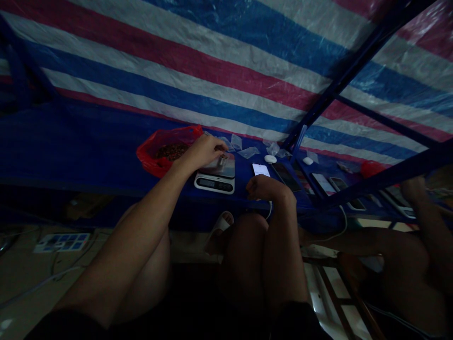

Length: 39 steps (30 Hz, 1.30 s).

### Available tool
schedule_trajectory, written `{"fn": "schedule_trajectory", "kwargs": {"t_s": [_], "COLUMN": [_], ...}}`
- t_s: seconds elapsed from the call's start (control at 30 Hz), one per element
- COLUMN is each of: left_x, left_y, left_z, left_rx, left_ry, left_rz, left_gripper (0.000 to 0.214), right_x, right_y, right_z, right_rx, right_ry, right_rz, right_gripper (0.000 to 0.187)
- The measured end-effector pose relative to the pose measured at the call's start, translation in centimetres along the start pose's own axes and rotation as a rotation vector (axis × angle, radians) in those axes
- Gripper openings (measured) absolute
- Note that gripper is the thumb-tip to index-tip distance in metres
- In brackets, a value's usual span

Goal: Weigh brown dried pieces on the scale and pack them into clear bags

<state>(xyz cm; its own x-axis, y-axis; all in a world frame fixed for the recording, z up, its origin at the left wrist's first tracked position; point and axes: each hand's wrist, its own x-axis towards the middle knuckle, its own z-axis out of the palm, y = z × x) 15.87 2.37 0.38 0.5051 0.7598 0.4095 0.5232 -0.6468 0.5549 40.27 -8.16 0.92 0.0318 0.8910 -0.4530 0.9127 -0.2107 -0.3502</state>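
My left hand is over a digital kitchen scale. Its fingertips are drawn together just above a small cup-like container standing on the scale's plate; whatever they pinch is too small to make out. Left of the scale lies an open red plastic bag holding many small brown pieces. At the table's front edge, my right hand rests with fingers curled in, right of the scale and just in front of a lit phone. What those fingers hold, if anything, is hidden.
Small clear plastic bags lie behind the scale. A white rounded case and a dark phone are to the right. Blue frame bars cross the right side. Another person's hand is at far right.
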Motion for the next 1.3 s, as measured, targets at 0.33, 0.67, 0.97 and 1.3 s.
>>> {"fn": "schedule_trajectory", "kwargs": {"t_s": [0.33, 0.67, 0.97, 1.3], "left_x": [-0.2, -3.1, -2.8, -2.9], "left_y": [0.8, -6.1, -6.8, -7.3], "left_z": [0.2, -4.8, -4.0, -4.9], "left_rx": [-0.168, 0.257, 0.290, 0.334], "left_ry": [0.066, -0.150, -0.289, -0.130], "left_rz": [-0.014, -0.357, -0.261, -0.306], "left_gripper": [0.033, 0.030, 0.030, 0.024], "right_x": [0.9, 2.5, 3.4, 3.8], "right_y": [-1.9, -4.5, -5.5, -5.2], "right_z": [0.9, 1.8, 2.2, 1.3], "right_rx": [0.083, 0.297, 0.358, 0.418], "right_ry": [0.328, 0.562, 0.530, 0.631], "right_rz": [-0.177, -0.404, -0.416, -0.433], "right_gripper": [0.013, 0.016, 0.016, 0.019]}}
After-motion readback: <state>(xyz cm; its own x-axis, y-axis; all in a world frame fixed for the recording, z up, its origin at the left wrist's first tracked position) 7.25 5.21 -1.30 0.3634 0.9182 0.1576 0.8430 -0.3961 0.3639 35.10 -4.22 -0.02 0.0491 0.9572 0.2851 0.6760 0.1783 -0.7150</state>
